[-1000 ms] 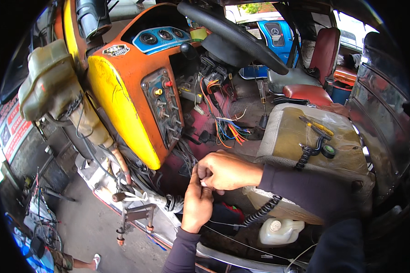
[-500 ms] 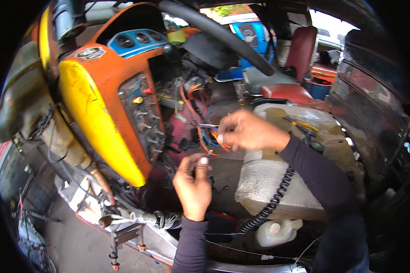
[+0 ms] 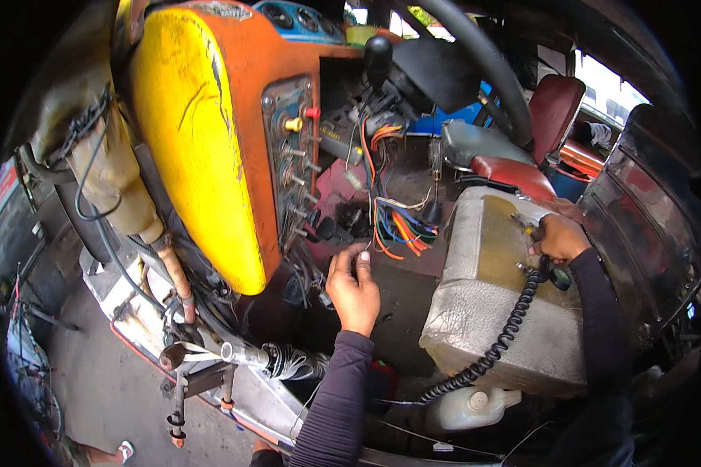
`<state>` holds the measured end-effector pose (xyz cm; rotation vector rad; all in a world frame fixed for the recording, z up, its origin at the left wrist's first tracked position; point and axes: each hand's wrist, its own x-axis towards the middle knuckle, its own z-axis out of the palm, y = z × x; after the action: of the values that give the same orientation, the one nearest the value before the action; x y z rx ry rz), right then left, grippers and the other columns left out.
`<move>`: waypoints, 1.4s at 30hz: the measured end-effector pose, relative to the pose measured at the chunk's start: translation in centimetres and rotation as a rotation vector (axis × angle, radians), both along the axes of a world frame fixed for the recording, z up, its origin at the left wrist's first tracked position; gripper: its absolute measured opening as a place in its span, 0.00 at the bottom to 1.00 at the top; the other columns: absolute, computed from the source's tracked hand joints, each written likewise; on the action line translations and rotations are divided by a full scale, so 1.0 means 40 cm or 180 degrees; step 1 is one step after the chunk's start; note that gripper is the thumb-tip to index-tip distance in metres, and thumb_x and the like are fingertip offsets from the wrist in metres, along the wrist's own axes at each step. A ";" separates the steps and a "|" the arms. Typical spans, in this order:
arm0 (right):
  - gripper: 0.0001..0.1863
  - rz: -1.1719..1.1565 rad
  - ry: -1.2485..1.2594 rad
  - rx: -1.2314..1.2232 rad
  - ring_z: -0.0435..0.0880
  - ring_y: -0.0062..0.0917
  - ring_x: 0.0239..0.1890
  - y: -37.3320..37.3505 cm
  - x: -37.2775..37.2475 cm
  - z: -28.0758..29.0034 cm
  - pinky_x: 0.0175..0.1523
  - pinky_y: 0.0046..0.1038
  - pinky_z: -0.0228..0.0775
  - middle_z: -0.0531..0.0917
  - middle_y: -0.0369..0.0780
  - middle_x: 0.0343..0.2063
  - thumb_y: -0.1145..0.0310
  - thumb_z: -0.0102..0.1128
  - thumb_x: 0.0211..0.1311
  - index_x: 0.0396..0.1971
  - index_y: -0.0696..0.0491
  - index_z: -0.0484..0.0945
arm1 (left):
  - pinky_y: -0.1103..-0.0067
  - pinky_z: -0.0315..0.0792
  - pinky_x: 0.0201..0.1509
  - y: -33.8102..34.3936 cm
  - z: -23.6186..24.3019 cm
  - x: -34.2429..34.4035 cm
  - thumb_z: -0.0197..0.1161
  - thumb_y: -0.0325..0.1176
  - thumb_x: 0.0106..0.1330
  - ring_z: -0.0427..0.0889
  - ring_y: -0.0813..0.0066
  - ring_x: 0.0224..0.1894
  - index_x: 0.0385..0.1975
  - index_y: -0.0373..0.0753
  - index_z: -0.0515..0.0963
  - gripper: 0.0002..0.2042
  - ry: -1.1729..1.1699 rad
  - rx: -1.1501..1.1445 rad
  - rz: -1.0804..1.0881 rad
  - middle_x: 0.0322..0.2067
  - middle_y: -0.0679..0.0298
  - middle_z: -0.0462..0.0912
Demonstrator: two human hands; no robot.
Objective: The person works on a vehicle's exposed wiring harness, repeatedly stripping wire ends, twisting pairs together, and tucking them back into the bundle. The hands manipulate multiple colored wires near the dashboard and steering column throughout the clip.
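Daylight glares white through the opening point(image 3: 602, 78) at upper right; the footwell point(image 3: 405, 300) lies in shadow; the left hand point(image 3: 354, 297) looks fairly crisp. Fisheye curvature bends the outer edges; blackness fills the corners.

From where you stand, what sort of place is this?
Probably a vehicle's driving cab: I see a curved black steering wheel, an orange painted dashboard with round, dark-faced gauges, and a loose bundle of thin, multicoloured wires.

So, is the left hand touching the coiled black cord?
Apart: the head view plainly shows dark floor between the left hand and the coiled black cord.
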<state>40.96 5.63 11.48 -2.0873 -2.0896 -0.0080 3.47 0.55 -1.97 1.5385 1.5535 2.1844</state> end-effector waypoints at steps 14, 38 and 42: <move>0.23 0.0598 0.0480 0.0394 0.84 0.29 0.36 0.008 -0.049 -0.026 0.40 0.32 0.73 0.82 0.40 0.31 0.72 0.79 0.45 0.41 0.57 0.78 | 0.71 0.79 0.43 -0.043 0.052 0.002 0.71 0.23 0.65 0.86 0.62 0.37 0.47 0.36 0.87 0.11 0.0445 0.0002 -0.0397 0.34 0.57 0.83; 0.17 0.1748 0.3710 -0.0346 0.80 0.15 0.28 -0.084 -0.329 -0.075 0.24 0.19 0.72 0.80 0.36 0.36 0.79 0.58 0.70 0.57 0.59 0.76 | 0.71 0.77 0.42 -0.017 0.031 0.021 0.69 0.23 0.67 0.82 0.62 0.34 0.48 0.36 0.88 0.11 0.0653 0.0292 -0.0350 0.34 0.57 0.79; 0.15 0.1707 0.3302 -0.0653 0.77 0.15 0.22 -0.095 -0.394 -0.046 0.21 0.18 0.67 0.82 0.37 0.30 0.72 0.60 0.74 0.56 0.60 0.74 | 0.69 0.79 0.44 -0.024 0.029 0.024 0.67 0.22 0.68 0.84 0.57 0.37 0.48 0.34 0.86 0.11 0.0699 0.0204 -0.0391 0.37 0.54 0.80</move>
<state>25.21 1.82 9.62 -1.0748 -1.8514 1.1203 4.44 -0.40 -0.79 1.8951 1.4096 2.0785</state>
